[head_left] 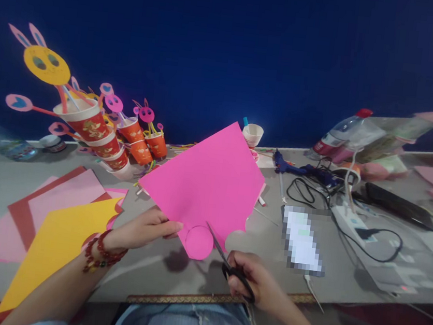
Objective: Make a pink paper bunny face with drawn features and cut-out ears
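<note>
A bright pink sheet of paper (207, 177) is held up above the table, pinched at its lower left edge by my left hand (157, 224). Near its bottom corner a drawn circle (198, 242) is partly cut round, its lower edge free. My right hand (248, 275) grips black-handled scissors (224, 260), fingers in the loops. Their blades reach into the paper along the circle's right side. Scalloped cut-outs mark the sheet's lower right edge.
Yellow paper (63, 234) and pink sheets (72, 195) lie at left. Red paper cups (87, 127) with paper bunny faces stand behind them. A phone (303, 240), glue gun (288, 165), power strip (353, 225), cables and a bottle (334, 137) are at right.
</note>
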Demonstrator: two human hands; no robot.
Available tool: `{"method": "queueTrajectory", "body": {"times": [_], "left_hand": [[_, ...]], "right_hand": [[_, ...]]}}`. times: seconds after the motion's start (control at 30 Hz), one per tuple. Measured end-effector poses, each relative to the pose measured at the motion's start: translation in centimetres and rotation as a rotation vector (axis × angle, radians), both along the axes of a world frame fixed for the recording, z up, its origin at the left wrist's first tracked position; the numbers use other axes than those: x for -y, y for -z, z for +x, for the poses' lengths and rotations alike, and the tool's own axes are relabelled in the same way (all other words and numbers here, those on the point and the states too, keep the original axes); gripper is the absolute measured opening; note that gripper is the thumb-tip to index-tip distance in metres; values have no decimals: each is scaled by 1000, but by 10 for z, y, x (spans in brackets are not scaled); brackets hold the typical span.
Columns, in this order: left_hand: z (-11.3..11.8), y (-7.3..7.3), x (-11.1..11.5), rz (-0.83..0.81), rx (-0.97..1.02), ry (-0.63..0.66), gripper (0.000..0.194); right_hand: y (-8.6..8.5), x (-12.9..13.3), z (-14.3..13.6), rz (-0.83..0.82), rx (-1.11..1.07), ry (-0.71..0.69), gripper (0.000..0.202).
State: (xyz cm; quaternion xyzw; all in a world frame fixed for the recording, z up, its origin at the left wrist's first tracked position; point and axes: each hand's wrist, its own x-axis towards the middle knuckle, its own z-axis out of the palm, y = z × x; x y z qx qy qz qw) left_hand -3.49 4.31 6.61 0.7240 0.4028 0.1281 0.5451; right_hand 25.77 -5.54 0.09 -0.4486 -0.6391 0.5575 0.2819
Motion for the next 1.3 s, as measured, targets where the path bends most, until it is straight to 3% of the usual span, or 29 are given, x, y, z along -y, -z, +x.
{"method": "queueTrajectory", "body": {"times": [0.27, 0.57, 0.83, 1.3], "left_hand": [[-5, 10, -6, -50, 46, 26, 46], [1, 18, -7, -29, 206, -38, 40], [1, 14, -8, -65, 169, 65, 43], [8, 7, -8, -91, 249, 7, 30]], "right_hand": [[5, -1, -1, 36, 12, -13, 64], [1, -2, 0, 73, 70, -15, 65], [3, -1, -1, 45, 7, -24, 63], [3, -4, -1, 106, 18, -23, 63]]}}
